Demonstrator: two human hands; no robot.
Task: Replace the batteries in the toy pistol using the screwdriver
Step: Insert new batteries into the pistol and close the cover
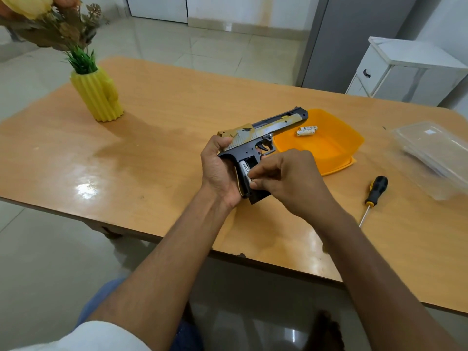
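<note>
Your wooden table (pixel 164 117) runs wide in front of you, glossy with light glare on its near left. Far left on it stands a yellow ribbed vase (pixel 97 97) of flowers. Right of centre sits an orange tub (pixel 326 145) on its lid. Near the right edge you've got a clear plastic container (pixel 430 155), and the screwdriver (pixel 373 196) lies flat beside it.

A person seen from their own head-height view, with two bare forearms, a left hand (pixel 219 171) and right hand (pixel 291 183) without rings, watch or gloves, a white garment edge at bottom left, blue trousers, and a bare foot below.
</note>
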